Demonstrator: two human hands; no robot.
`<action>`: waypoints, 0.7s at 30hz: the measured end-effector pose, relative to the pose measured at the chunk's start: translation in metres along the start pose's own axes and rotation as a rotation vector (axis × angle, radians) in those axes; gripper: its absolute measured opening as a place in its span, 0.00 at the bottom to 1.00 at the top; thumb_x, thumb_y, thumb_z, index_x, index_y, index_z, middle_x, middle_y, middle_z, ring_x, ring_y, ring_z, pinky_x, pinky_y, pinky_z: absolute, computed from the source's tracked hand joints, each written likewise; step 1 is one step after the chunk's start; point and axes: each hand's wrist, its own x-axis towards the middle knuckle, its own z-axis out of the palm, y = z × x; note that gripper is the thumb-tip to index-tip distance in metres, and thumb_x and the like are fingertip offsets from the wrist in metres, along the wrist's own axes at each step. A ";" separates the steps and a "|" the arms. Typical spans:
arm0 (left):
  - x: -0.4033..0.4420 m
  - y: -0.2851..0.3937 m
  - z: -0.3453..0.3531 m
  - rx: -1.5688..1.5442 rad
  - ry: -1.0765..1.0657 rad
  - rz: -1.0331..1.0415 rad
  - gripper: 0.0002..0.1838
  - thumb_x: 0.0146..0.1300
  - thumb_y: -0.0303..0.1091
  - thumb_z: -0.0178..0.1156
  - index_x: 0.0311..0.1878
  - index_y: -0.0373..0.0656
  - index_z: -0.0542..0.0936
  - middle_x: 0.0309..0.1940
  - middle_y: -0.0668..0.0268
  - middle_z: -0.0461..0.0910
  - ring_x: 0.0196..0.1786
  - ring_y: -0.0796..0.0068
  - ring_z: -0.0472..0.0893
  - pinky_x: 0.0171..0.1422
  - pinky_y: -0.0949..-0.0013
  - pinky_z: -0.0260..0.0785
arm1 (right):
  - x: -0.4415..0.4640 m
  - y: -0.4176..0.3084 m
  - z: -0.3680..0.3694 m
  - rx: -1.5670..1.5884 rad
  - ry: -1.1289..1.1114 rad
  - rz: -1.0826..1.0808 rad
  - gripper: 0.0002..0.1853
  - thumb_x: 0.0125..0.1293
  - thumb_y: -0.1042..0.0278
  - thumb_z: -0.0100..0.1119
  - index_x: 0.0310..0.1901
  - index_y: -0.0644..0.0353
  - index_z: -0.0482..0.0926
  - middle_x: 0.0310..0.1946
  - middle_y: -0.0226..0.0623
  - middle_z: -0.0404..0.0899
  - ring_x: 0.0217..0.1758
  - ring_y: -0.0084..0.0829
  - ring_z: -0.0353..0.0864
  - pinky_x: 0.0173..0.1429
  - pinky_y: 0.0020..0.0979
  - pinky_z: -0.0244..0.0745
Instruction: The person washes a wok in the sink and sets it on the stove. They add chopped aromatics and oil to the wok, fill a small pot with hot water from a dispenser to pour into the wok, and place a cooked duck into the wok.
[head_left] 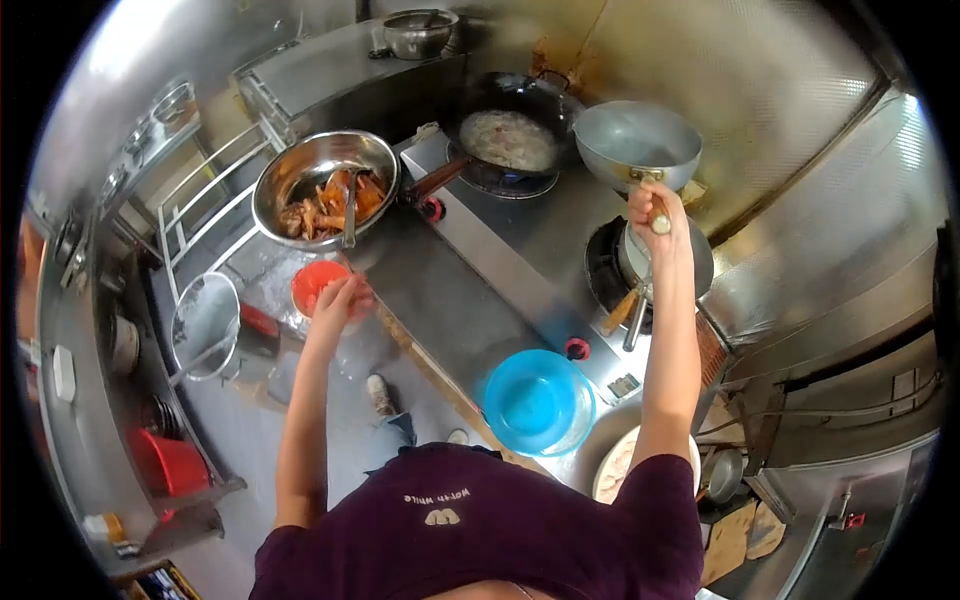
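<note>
My left hand (343,298) is closed on the rim of a small red bowl (318,285), held low beside the counter's edge. Above it a large steel bowl (268,205) holds brown cooked pieces and a metal spoon (350,212). My right hand (657,208) is wrapped round a light-coloured handle, whose far end I cannot make out. Just beyond that hand is a large grey metal bowl (640,140). A small pot (634,258) with utensils rests on the right burner, near my right forearm. At the back burner a black wok (510,130) contains pale, cloudy food.
Blue basin (538,400) stands on the counter's near end, beside a white container (610,470) of pale contents. Metal bucket (208,325) is at the left, above a red container (175,462) on a shelf. A steel pot (418,38) sits at the back.
</note>
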 end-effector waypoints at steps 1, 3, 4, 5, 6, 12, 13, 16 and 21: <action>0.025 0.010 0.008 0.006 -0.056 0.019 0.18 0.63 0.43 0.49 0.50 0.42 0.72 0.38 0.67 0.75 0.36 0.79 0.75 0.38 0.75 0.70 | 0.014 0.000 0.005 -0.013 0.018 0.019 0.10 0.54 0.71 0.50 0.19 0.53 0.62 0.14 0.25 0.64 0.15 0.18 0.61 0.17 0.19 0.52; 0.072 0.025 0.029 -0.075 -0.162 0.022 0.20 0.63 0.46 0.48 0.51 0.42 0.71 0.41 0.64 0.75 0.38 0.75 0.76 0.40 0.72 0.71 | 0.032 0.002 0.020 -0.123 0.055 0.021 0.10 0.54 0.69 0.50 0.18 0.53 0.62 0.14 0.25 0.64 0.14 0.18 0.62 0.16 0.19 0.52; 0.091 0.029 0.038 -0.145 -0.227 -0.105 0.21 0.63 0.47 0.48 0.51 0.41 0.71 0.42 0.62 0.75 0.39 0.74 0.76 0.41 0.70 0.71 | 0.038 0.006 0.025 -0.120 0.113 0.026 0.10 0.54 0.68 0.50 0.18 0.52 0.63 0.13 0.25 0.64 0.14 0.18 0.62 0.16 0.20 0.52; 0.114 0.035 0.048 -0.214 -0.294 -0.222 0.22 0.63 0.48 0.47 0.51 0.40 0.71 0.42 0.61 0.75 0.41 0.72 0.76 0.42 0.67 0.71 | 0.047 0.007 0.031 -0.118 0.164 0.019 0.10 0.54 0.68 0.49 0.18 0.52 0.63 0.13 0.25 0.64 0.13 0.19 0.62 0.15 0.20 0.51; 0.134 0.045 0.058 -0.284 -0.362 -0.335 0.23 0.63 0.49 0.46 0.51 0.40 0.71 0.43 0.59 0.75 0.42 0.71 0.76 0.44 0.65 0.71 | 0.058 0.004 0.037 -0.121 0.211 0.009 0.11 0.55 0.67 0.49 0.17 0.52 0.63 0.13 0.25 0.64 0.13 0.19 0.62 0.15 0.20 0.51; 0.181 0.065 0.088 -0.444 -0.629 -0.587 0.16 0.63 0.44 0.48 0.41 0.38 0.70 0.22 0.70 0.70 0.20 0.86 0.67 0.18 0.86 0.60 | 0.093 0.003 0.052 -0.213 0.321 -0.003 0.10 0.55 0.69 0.48 0.18 0.54 0.63 0.13 0.28 0.65 0.11 0.22 0.62 0.13 0.23 0.55; 0.170 0.075 0.092 -0.414 -0.595 -0.564 0.09 0.61 0.39 0.52 0.34 0.43 0.70 0.22 0.70 0.70 0.20 0.85 0.66 0.20 0.84 0.55 | 0.093 0.008 0.058 -0.233 0.365 -0.013 0.10 0.55 0.70 0.48 0.18 0.54 0.63 0.13 0.28 0.65 0.11 0.22 0.62 0.14 0.23 0.55; 0.162 0.093 0.095 -0.378 -0.583 -0.541 0.08 0.61 0.38 0.52 0.32 0.44 0.69 0.22 0.70 0.70 0.20 0.83 0.66 0.19 0.82 0.54 | 0.102 0.011 0.069 -0.263 0.407 -0.048 0.10 0.55 0.69 0.49 0.19 0.53 0.63 0.12 0.28 0.63 0.11 0.20 0.60 0.14 0.21 0.52; 0.167 0.097 0.088 -0.370 -0.612 -0.532 0.08 0.62 0.37 0.51 0.30 0.45 0.67 0.22 0.70 0.70 0.20 0.84 0.65 0.19 0.81 0.54 | 0.105 0.014 0.087 -0.369 0.496 -0.054 0.11 0.54 0.66 0.50 0.18 0.52 0.63 0.11 0.27 0.64 0.11 0.19 0.60 0.13 0.21 0.50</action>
